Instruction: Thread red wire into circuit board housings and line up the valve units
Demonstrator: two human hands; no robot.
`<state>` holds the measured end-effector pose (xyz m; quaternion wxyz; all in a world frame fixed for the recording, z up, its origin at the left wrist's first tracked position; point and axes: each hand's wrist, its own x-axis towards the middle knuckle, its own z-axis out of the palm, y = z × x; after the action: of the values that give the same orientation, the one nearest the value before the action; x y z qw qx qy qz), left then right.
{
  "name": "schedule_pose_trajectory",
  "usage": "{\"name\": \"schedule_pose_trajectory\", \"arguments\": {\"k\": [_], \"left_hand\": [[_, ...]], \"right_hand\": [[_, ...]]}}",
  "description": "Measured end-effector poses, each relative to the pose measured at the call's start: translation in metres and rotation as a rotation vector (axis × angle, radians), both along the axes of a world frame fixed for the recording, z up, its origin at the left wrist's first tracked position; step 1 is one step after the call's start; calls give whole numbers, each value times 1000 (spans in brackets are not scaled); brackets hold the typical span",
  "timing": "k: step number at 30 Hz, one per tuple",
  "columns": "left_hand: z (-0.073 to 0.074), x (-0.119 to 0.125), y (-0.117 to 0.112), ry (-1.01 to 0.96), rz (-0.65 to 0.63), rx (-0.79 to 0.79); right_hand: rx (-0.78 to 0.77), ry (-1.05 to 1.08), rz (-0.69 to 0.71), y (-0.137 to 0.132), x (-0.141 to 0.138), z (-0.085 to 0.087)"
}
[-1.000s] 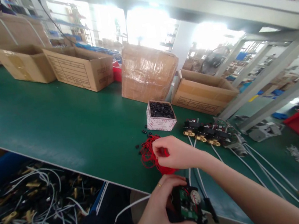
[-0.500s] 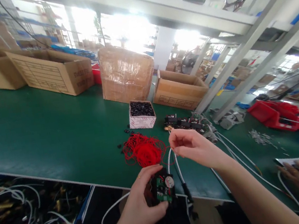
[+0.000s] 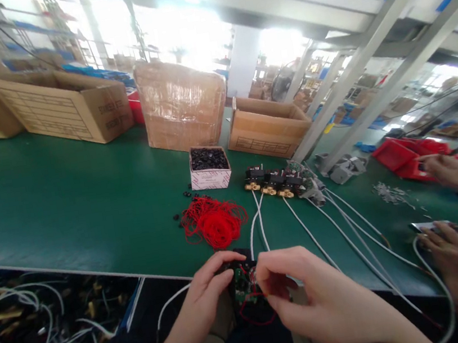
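Note:
My left hand (image 3: 206,297) grips a small black unit with a green circuit board (image 3: 244,289) at the near edge of the green table (image 3: 66,200). My right hand (image 3: 310,293) is closed in a pinch right beside the board, holding a thin red ring (image 3: 255,316) that loops under it. A pile of red rings (image 3: 214,223) lies on the table just beyond my hands. White cables (image 3: 257,221) run from the unit toward a row of black and brass assemblies (image 3: 274,182).
A small white box of black parts (image 3: 209,167) stands behind the red pile. Cardboard boxes (image 3: 62,107) line the table's far side. A blue bin of tangled white cables (image 3: 30,330) sits at lower left. Another person's hands (image 3: 457,253) work at the right, near red trays (image 3: 401,154).
My right hand came away from the red pile with a ring and dropped down to the circuit board. The camera swung right, bringing the other person's hands into view.

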<state>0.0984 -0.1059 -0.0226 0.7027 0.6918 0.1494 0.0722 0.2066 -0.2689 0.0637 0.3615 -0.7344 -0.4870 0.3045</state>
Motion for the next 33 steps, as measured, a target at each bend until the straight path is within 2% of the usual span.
{"name": "schedule_pose_trajectory", "arguments": {"k": [4,8,17,25,33], "left_hand": [[0,1,-4,-14,41,7],[-3,2,-6,-32,58,40],[-5,5,-8,-73,38,52],[-9,4,-9,-6,14,-4],[-7,7,-6,-41,66,66]], "right_hand": [[-11,-78,25,8,11,-12],[-2,-145,33,15,21,-15],[-86,-253,18,25,26,-15],[-134,-244,16,34,31,-17],[-181,-308,94,35,35,-9]]}}
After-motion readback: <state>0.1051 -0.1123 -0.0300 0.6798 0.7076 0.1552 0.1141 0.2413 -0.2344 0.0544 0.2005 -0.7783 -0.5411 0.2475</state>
